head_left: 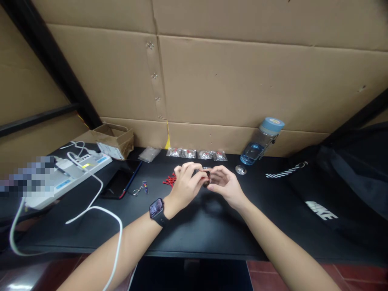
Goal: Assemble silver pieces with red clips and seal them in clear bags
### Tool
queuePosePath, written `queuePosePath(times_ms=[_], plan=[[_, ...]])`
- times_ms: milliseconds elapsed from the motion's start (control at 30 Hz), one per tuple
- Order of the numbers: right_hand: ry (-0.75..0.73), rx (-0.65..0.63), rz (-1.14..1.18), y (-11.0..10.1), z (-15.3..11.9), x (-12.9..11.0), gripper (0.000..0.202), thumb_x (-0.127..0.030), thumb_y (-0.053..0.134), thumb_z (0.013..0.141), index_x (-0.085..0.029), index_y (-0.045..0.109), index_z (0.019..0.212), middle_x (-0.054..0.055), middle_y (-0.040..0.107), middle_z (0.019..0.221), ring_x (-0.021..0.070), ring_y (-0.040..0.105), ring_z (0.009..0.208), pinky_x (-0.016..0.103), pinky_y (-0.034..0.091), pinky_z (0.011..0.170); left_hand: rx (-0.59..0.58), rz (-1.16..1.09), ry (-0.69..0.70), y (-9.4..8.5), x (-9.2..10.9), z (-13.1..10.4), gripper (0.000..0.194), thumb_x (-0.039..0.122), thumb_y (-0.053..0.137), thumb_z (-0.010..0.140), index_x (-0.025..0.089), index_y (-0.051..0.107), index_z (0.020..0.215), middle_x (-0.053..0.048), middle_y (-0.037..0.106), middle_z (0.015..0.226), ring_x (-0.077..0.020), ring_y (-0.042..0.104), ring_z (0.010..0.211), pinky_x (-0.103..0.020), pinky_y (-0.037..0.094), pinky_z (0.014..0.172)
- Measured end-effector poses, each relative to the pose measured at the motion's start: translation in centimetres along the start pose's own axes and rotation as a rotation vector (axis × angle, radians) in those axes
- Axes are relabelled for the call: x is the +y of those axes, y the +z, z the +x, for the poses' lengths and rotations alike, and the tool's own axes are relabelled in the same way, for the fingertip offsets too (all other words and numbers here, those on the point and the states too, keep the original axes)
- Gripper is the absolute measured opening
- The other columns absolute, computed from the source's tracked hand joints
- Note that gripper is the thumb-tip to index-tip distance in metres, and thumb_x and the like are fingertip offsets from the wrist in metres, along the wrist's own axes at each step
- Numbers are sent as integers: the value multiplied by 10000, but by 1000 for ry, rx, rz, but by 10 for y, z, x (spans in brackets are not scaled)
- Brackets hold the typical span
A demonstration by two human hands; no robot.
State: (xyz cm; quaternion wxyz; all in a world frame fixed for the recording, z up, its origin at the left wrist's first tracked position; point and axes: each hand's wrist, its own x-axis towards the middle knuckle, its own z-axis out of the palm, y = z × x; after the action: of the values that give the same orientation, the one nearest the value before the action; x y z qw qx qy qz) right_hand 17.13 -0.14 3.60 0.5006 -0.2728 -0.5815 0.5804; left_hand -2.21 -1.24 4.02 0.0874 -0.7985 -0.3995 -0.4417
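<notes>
Above the black table [194,238], my left hand [186,184] and my right hand [227,188] meet at a small round metal disc [207,180]. Both sets of fingers are closed on its edges, and they cover much of it. A black smartwatch [157,208] is on my left wrist. Partly behind my left hand lie several red cords [169,180]. A shiny metal disc [241,169] rests on the table to the right. Several clear bags [190,153], each with a disc and something red inside, are lined up at the back.
On the left are a white power strip [75,176] with a cable [117,218], a phone [121,180], a keychain [141,188] and an open cardboard box [114,139]. Clear plastic bags [149,154] lie behind. A water bottle [260,141] and black bag [342,190] occupy the right.
</notes>
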Motion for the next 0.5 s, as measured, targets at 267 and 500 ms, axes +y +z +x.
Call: queuePosePath(times_ms=[267, 500], plan=[[6, -5, -42, -3, 2, -2, 377, -235, 926, 664, -230, 640, 911, 50, 700, 1125, 191, 696, 940, 344, 575, 841, -3, -74, -93, 3, 2, -3, 109, 279, 598, 1005, 244, 698, 976, -74, 635, 1103, -256, 529, 1119, -419, 311, 898], [-123, -94, -384, -8, 2, -12, 141, -357, 681, 936, -217, 697, 929, 64, 664, 1017, 198, 635, 955, 346, 522, 876, -25, -93, -103, 0, 0, -1, 125, 298, 597, 1010, 242, 702, 972, -74, 632, 1089, -246, 526, 1103, -414, 306, 894]])
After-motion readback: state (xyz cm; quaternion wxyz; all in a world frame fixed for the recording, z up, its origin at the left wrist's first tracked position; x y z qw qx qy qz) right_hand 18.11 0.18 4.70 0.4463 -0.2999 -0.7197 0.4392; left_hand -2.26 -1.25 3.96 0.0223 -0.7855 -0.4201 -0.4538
